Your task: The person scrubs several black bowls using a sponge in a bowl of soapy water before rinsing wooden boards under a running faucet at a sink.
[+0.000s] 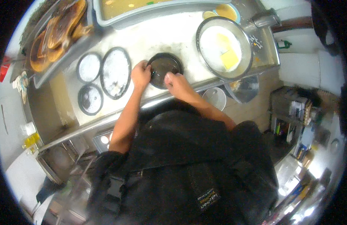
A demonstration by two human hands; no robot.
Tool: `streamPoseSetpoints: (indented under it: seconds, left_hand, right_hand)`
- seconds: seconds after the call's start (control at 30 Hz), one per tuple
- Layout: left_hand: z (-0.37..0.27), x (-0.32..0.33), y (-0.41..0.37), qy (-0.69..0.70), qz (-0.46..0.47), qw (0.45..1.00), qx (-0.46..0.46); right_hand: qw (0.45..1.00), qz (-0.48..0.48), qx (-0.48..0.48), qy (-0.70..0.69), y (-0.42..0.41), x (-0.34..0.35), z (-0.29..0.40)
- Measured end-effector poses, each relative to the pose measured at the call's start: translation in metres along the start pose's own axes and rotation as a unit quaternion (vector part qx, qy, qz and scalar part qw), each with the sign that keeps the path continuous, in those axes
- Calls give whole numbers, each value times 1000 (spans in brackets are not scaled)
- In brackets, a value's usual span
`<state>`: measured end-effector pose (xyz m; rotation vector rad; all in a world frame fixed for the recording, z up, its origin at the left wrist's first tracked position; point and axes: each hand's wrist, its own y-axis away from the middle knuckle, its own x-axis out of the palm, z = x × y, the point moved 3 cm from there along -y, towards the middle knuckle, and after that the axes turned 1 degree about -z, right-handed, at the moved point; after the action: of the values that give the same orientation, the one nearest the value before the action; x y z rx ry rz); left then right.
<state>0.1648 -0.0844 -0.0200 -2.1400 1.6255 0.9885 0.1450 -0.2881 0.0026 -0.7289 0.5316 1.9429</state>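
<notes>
A dark round baking pan (pixel 163 66) stands on the worktop in front of me. My left hand (pixel 141 75) grips its left rim, thumb towards the inside. My right hand (pixel 177 83) is curled over the pan's near right side, slightly blurred; whether its fingers hold anything is hidden. To the left lie a large dark-rimmed pan (pixel 115 73) and two smaller pans, one farther (pixel 89 67) and one nearer (pixel 90 99), all coated inside with white powder. Off to the right, a wide metal bowl (pixel 248 60) contains white powder and yellow slabs (pixel 229 59) that look like butter.
A grey tub (pixel 105 22) with yellowish liquid stands at the back. Browned baked pieces (pixel 56 36) fill a tray at the back left. A metal cup (pixel 266 19) lies beyond the bowl. Below the counter's front edge (pixel 162 99) is a white bucket (pixel 215 98).
</notes>
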Motion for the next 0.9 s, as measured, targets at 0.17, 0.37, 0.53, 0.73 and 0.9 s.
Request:
streamPoseSetpoints:
  seconds: [0.17, 0.37, 0.53, 0.73, 0.9]
  left_hand:
    - [-34, -8, 31, -118, -171, 955, 212]
    - [-41, 33, 17, -237, 59, 921, 304]
    - [-85, 36, 1, -228, 62, 930, 281]
    - [-104, -46, -38, 263, 83, 961, 22]
    - [-21, -4, -38, 516, 152, 813, -220]
  right_hand:
    - [962, -260, 21, -85, -38, -51, 15]
    - [923, -371, 99, 14, -22, -169, -66]
    - [821, -267, 254, 436, -4, -172, -162]
    - [885, -316, 157, -303, -34, -152, -137]
    - [817, -186, 181, -515, -93, -54, 0]
